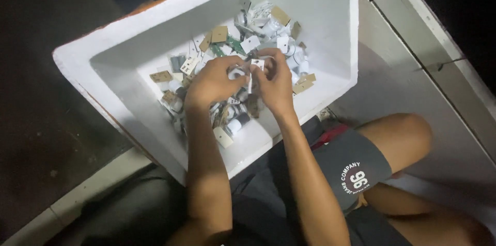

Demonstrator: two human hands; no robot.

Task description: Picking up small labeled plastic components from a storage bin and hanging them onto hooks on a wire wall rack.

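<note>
Both hands meet over the middle of the box, fingers curled around one small white part (238, 73): left hand (212, 83) closed about it from the left, right hand (275, 85) pinching at it from the right, knuckles almost touching. Held item: small, pale, roundish, partly hidden by the fingers; exact shape cannot be told. White foam box (155, 24): deep, thick-walled, tilted in view, resting in front of the seated person's knees. Contents: loose heap of small parts (268, 32), white and grey cylinders mixed with tan card tags and a few green pieces, spread across the box floor beneath and around the hands. Person: bare forearms, dark shorts (351, 171), one knee raised at the right. Surroundings: dark floor at left, pale ledge (413, 29) at right.
</note>
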